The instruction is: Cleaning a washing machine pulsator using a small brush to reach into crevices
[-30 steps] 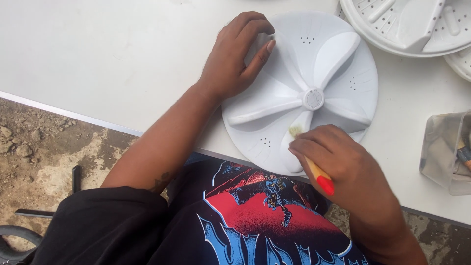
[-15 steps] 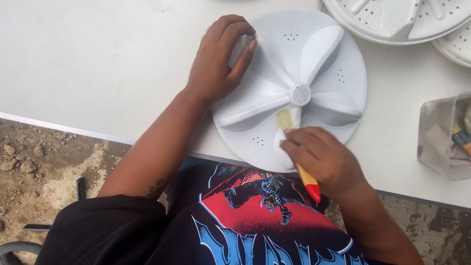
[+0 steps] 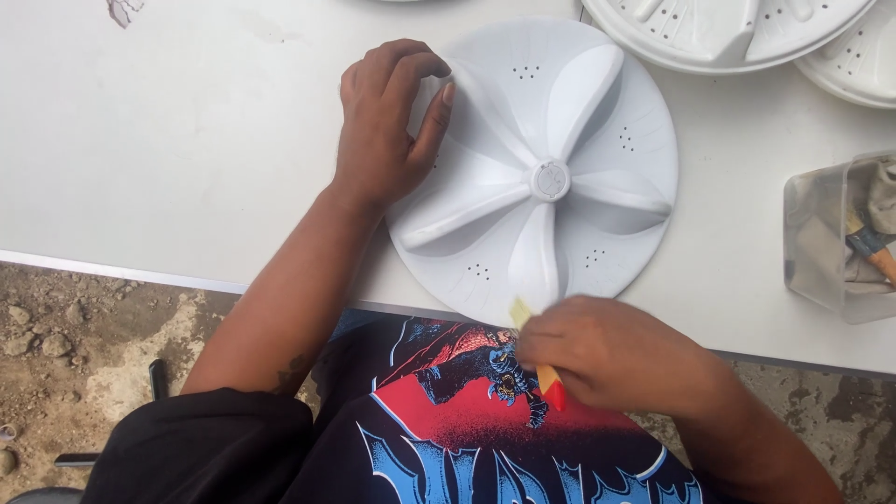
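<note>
Nearest, the right hand (image 3: 616, 359) pinches one small brush (image 3: 537, 350) with a red-tipped handle, its pale bristles touching the 6 o'clock rim of one white, smooth plastic disc (image 3: 560, 112) with five raised ribs. The left hand (image 3: 387, 126), fingers curled, presses the disc's 9 o'clock edge on the matte white tabletop (image 3: 168, 140). At 3 o'clock stands one clear tub (image 3: 821, 252); at 1 o'clock lie two more white discs (image 3: 737, 33).

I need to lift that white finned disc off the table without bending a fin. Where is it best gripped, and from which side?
Probably by the rim, from the left, where the left hand already rests on the white finned disc. It lies flat, and its near edge overhangs the table, so fingers could slip under there too. The right hand holds a small brush at that edge.
</note>
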